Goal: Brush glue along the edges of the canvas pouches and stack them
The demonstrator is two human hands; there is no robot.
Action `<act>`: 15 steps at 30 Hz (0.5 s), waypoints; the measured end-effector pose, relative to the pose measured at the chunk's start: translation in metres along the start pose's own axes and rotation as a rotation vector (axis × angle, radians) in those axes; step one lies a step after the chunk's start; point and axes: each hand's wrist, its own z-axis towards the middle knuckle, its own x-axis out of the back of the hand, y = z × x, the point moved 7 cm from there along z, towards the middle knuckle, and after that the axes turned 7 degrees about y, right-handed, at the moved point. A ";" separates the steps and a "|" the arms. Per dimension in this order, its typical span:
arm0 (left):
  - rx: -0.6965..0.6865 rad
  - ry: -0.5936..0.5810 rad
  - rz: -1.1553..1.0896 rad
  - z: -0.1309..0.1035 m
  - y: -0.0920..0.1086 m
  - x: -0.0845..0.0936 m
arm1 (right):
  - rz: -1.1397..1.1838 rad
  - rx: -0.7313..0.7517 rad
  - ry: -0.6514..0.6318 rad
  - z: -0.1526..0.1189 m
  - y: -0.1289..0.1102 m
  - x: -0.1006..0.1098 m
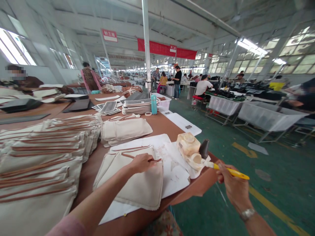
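My left hand (142,163) is closed on the brown strip (128,155) along the top edge of a cream fabric piece (140,186). That piece lies on others like it, over a white sheet (169,164). In my right hand (232,185) is a brush (232,171) with a yellow handle, held beyond the table's right edge. Its pale tip points left, close to the round mouth of a glue-crusted plastic bottle (188,143) lying on its side. A dark cone-shaped piece (204,148) stands beside the bottle.
Rows of cream pieces with brown strips (49,147) cover the left of the brown table (167,126). Further back are a stack of cream pieces (126,129), a turquoise bottle (154,105) and a tape roll (148,113). White bins (268,116) stand across the green floor; other people work around.
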 end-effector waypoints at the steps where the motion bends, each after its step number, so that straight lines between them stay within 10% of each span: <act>1: -0.011 0.017 -0.012 -0.006 0.002 0.002 | 0.004 0.005 -0.028 -0.001 -0.001 -0.002; 15: -0.187 0.200 -0.337 -0.093 0.071 0.047 | 0.361 -0.061 -0.153 -0.111 -0.122 -0.032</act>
